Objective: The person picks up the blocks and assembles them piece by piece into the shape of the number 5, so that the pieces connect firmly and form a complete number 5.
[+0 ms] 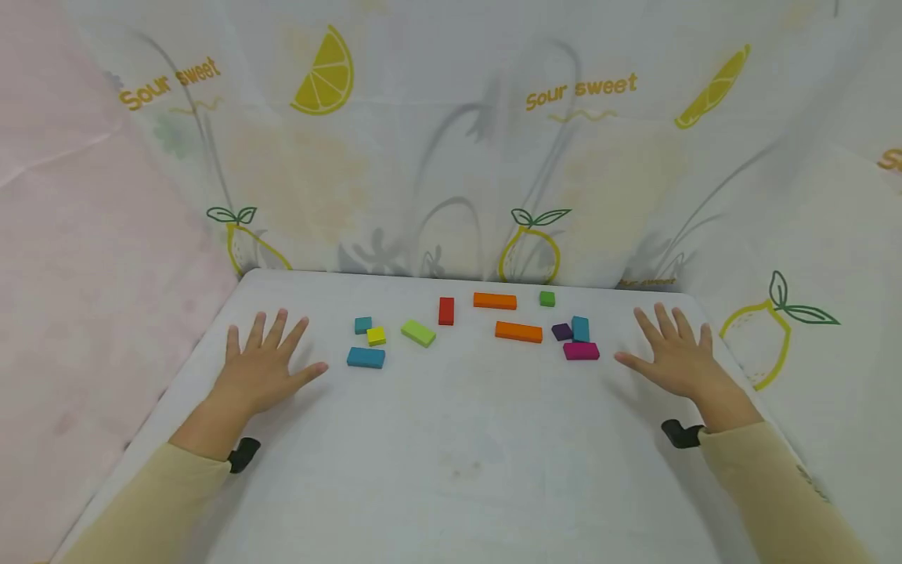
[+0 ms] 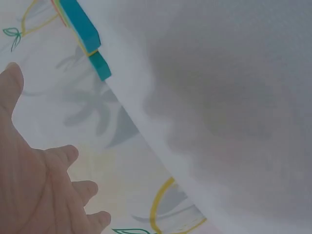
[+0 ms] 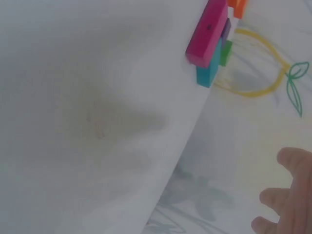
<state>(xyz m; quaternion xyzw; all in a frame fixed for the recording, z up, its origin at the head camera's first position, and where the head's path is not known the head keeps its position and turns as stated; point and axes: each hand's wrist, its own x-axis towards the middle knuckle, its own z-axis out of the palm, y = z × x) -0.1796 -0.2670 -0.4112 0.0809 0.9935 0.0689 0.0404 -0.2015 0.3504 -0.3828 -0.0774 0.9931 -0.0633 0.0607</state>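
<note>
My left hand (image 1: 259, 370) is spread palm down at the table's left side, holding nothing. Just right of its thumb lie a blue block (image 1: 366, 358), a small teal block (image 1: 362, 325) and a yellow cube (image 1: 377, 336). On the right side my right hand (image 1: 678, 359) has its fingers spread too, with nothing in it. Nearest to its thumb are a magenta block (image 1: 581, 351), a blue block (image 1: 580, 329) and a dark purple block (image 1: 561, 332). Between the two groups sit a lime block (image 1: 419, 333), a red block (image 1: 446, 311) and two orange blocks (image 1: 518, 332).
A small green cube (image 1: 547, 298) lies near the back edge of the white table (image 1: 451, 454). Behind the table hangs a lemon-print cloth (image 1: 423, 157), which continues along the right side. A pinkish cloth (image 1: 92, 274) borders the left. Dark straps (image 1: 244, 455) circle the wrists.
</note>
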